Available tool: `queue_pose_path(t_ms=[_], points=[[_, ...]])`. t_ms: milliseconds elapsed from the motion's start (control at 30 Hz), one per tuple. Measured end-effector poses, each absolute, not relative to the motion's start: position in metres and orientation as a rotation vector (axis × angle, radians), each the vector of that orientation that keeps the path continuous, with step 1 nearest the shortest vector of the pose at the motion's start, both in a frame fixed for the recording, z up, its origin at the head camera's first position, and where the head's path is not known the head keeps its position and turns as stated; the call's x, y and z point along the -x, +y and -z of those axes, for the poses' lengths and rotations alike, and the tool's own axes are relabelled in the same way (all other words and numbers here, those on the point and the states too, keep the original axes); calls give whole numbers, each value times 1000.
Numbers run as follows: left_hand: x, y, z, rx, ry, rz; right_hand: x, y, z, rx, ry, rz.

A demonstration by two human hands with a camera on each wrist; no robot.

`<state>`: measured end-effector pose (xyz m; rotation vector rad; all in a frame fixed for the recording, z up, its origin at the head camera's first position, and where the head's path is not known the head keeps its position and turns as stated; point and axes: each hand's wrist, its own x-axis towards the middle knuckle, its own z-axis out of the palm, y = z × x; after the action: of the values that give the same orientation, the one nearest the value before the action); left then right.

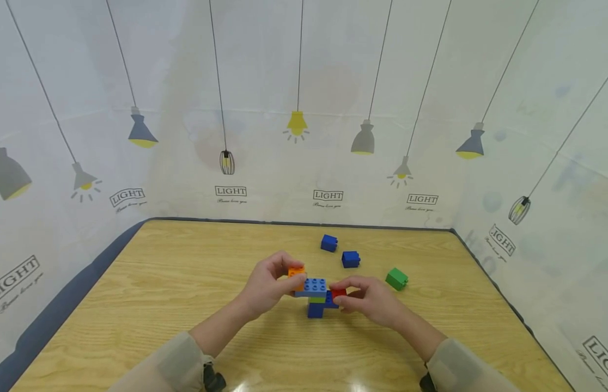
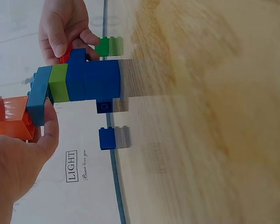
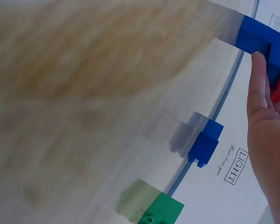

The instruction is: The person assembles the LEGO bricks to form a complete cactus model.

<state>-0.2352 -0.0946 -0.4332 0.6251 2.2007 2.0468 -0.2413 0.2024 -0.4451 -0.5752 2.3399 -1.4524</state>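
Note:
In the head view a small stack of toy building bricks stands on the table in front of me. Its dark blue base brick carries another dark blue brick that juts right, then a lime green brick and a lighter blue brick. At the stack's upper left, my left hand pinches an orange brick between thumb and fingers, over the lighter blue one. My right hand pinches a red brick at the jutting blue brick, with a fingertip reaching under that brick in the right wrist view.
Two loose dark blue bricks lie beyond the stack. A green brick lies to the right, past my right hand. The wooden table ends at a pale curtain printed with lamps at the back and sides.

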Motion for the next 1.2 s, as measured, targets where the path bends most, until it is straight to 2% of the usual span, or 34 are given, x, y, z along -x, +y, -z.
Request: queue_pose_path(t_ms=[600,1200], points=[[234,-96,430,-621,2228,-2030,245,198,447,450,2223,1545],[234,-95,431,-596,2251,-1984,245,201,448,539,2252,1493]])
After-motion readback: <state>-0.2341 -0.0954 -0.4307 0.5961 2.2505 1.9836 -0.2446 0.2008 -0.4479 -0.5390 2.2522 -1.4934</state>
